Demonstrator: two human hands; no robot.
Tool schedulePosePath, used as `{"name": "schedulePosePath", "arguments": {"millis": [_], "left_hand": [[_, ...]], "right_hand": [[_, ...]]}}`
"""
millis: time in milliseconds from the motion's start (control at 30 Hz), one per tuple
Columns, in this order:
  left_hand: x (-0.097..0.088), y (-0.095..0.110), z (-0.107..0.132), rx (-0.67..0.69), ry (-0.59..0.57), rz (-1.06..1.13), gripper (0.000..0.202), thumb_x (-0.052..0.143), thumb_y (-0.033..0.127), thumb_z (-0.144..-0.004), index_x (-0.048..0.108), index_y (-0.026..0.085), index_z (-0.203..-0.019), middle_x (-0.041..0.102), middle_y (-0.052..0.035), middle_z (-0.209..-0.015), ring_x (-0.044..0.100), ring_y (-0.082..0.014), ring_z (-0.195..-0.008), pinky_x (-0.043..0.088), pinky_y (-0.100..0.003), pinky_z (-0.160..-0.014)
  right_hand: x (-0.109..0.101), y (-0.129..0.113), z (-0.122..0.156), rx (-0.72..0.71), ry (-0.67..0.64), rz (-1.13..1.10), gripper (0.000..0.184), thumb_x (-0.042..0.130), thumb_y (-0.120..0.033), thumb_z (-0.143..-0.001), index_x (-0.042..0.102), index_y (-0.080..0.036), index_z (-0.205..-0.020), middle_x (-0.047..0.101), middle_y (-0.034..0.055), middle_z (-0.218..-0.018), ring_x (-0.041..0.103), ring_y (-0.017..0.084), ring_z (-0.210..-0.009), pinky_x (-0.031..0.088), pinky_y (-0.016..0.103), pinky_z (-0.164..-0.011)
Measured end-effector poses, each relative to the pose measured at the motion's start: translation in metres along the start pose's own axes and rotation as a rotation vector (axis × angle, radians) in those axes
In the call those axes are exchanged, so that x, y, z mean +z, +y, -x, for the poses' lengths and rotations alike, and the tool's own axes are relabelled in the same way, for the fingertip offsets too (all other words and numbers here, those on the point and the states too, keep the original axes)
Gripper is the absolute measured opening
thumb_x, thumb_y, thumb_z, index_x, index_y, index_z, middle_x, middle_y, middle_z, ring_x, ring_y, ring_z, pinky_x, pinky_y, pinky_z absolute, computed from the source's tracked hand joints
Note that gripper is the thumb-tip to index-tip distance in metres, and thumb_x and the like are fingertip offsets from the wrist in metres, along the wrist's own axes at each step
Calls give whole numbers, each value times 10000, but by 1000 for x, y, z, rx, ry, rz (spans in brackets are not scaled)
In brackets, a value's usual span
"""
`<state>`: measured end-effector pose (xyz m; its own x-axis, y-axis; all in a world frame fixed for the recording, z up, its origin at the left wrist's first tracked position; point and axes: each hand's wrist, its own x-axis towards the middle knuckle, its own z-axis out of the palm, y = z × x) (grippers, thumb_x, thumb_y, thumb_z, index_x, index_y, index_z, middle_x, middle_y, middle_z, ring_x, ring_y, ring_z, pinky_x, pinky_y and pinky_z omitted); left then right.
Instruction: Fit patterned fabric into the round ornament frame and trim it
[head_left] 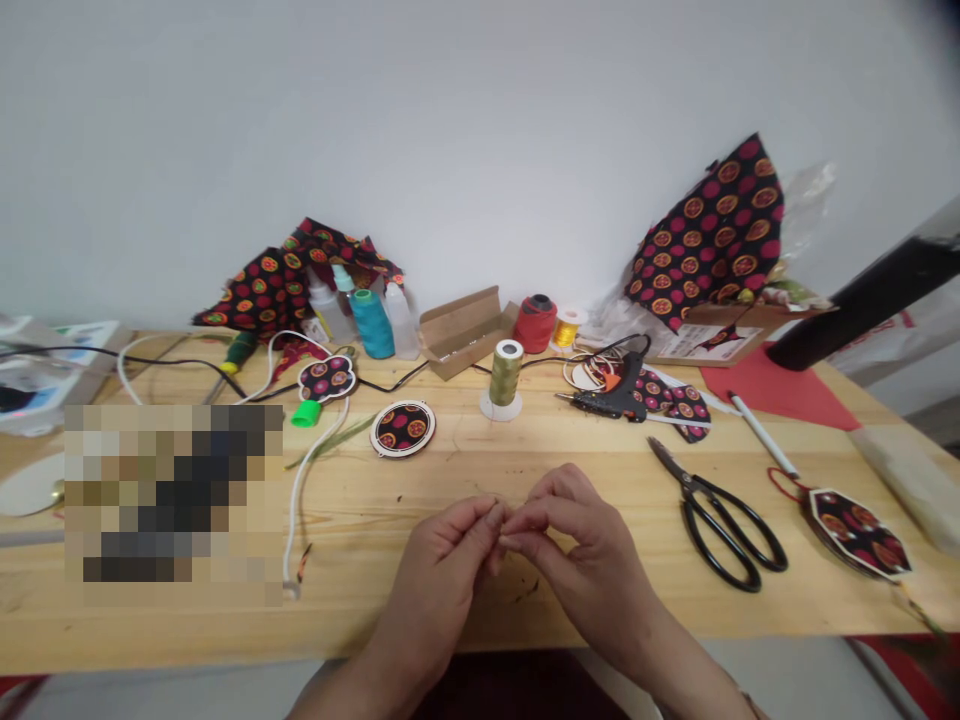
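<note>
My left hand [457,555] and my right hand [574,550] meet fingertip to fingertip over the front of the wooden table. Both are closed in a pinch. Whatever they hold, if anything, is too small to make out. Behind them an olive-green thread spool [505,374] stands upright on a white disc, with a faint thread trailing near it. To the left of the spool lies a round ornament [403,429] with dark patterned fabric inside a pale rim. Black-handled scissors [720,520] rest to the right of my right hand.
A glue gun [615,395] lies behind the scissors. An octagonal fabric ornament [859,530] sits at the right, near a white pen [763,435]. Along the wall stand a teal thread cone [373,325], a red cone [535,323] and a cardboard box [465,335]. A white cord [296,500] crosses the left.
</note>
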<state>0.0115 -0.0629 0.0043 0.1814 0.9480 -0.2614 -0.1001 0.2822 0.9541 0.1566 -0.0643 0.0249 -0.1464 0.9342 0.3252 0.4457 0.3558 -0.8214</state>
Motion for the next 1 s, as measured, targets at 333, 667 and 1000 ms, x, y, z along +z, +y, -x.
{"name": "schedulePosePath", "arguments": {"millis": [333,667,1000], "left_hand": [[0,4,1,-72,-30,124,211,619,342,-809,714,185,-706,584,17,-617,490,-132,-624,374,-205,-582],[2,3,3,-114,-78,137,250,590,337,-833,657,152,-679,527,38,-544,244,-68,-451,152,-209,-430],[0,1,4,-93,-95,116,350,539,347,-869,569,161,-574,438,60,-497,248,-75,-448,185,-213,-445]], "right_hand": [[-3,9,2,-89,-132,-25,135,686,-125,-773,710,-244,-714,479,-12,-732,487,144,-761,432,267,-652],[1,14,-4,2,3,-99,137,709,-129,-738,734,-262,-753,491,-13,-719,515,149,-748,449,275,-668],[2,13,-6,130,13,-208,107,686,-112,-716,664,-209,-677,517,-4,-776,544,144,-780,456,276,-738]]}}
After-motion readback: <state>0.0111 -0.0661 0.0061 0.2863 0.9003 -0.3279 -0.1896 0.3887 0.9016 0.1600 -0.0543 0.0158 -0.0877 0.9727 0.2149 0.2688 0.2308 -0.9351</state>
